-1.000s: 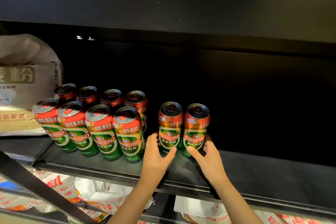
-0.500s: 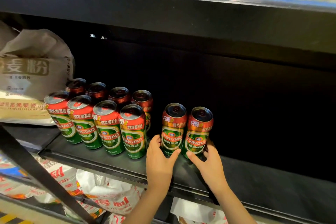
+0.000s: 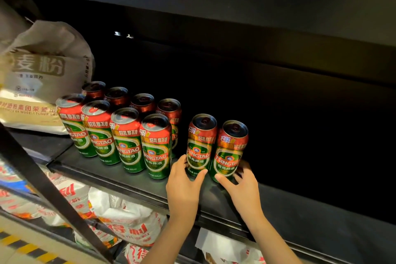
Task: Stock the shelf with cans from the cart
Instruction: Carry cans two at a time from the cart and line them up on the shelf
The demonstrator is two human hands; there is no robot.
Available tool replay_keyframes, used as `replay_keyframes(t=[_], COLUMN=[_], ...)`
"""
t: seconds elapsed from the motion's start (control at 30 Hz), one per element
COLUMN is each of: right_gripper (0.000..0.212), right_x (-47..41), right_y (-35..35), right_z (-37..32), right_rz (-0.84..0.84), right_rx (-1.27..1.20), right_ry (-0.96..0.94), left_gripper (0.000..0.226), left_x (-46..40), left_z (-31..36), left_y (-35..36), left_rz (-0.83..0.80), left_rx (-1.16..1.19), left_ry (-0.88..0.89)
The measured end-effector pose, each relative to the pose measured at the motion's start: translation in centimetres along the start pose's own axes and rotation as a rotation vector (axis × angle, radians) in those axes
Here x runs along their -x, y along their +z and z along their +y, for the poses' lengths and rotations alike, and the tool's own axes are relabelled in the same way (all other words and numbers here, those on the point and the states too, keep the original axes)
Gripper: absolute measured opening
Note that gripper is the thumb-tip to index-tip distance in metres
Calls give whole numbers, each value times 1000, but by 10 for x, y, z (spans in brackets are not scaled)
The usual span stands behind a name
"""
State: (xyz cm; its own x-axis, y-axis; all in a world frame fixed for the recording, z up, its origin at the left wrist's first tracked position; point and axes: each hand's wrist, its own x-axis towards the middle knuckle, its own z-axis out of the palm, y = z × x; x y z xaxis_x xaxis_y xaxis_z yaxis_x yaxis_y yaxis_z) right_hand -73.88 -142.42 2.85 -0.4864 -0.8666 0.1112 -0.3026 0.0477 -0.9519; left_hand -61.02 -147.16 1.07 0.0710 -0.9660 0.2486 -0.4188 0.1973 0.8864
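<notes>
Left hand (image 3: pixel 182 186) gripping one can (image 3: pixel 200 146), right hand (image 3: pixel 242 188) gripping another can (image 3: pixel 230 152), eight cans (image 3: pixel 128 139) beside

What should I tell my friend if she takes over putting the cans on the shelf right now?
Left hand: grips the base of the left can, thumb in front.
Right hand: grips the base of the right can.
Both cans stand upright on the black shelf, side by side, a gap apart from the block of eight cans, which stands in two rows beside the flour sack.
Done: ten cans are on the shelf.
Left: probably slide the pair in beside the block, let go, then fetch more. The cart is out of view.
</notes>
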Motion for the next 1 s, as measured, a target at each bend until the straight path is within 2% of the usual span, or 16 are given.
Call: replay_keyframes(t=[0.4, 0.67, 1.0], right_gripper=[55, 63, 61], right_x=[-17, -26, -27], right_y=[12, 17, 18], right_z=[6, 11, 12], right_rz=[-3, 7, 16], right_rx=[85, 140, 141], right_ry=[-65, -103, -125], left_gripper=[61, 60, 54], left_x=[-7, -9, -9], left_z=[1, 4, 13], left_y=[12, 14, 17], left_rz=[103, 120, 110], left_rx=[-78, -86, -123], left_ry=[-77, -74, -81])
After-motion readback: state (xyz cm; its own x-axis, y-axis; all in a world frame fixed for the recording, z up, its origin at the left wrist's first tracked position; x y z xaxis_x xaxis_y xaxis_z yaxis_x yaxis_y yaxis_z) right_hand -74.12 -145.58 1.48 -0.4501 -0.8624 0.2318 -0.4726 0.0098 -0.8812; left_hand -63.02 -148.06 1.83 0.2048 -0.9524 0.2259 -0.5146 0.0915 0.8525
